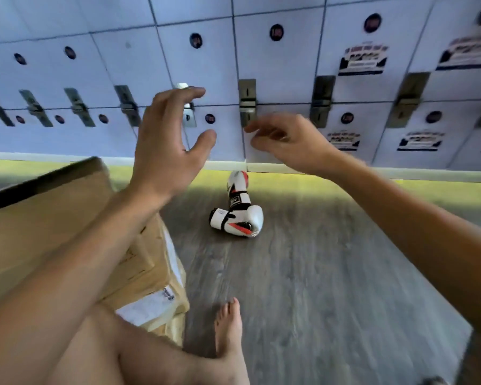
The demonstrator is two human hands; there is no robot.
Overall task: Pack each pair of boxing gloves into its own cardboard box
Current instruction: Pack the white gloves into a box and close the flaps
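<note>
A pair of white boxing gloves with black straps and red marks lies on the grey floor close to the lockers, one glove across the other. My left hand is raised above them and to their left, fingers spread and loosely bent, holding nothing. My right hand hangs in the air to the right of it, fingers drooping, holding nothing. A cardboard box stands at the left under my left forearm, with its dark flap edge turned up. Both hands are apart from the gloves and the box.
A wall of pale blue lockers with metal latches and round number stickers fills the back. Another cardboard box with a white label lies in front of the first. My bare leg and foot rest on the grey wood-pattern floor.
</note>
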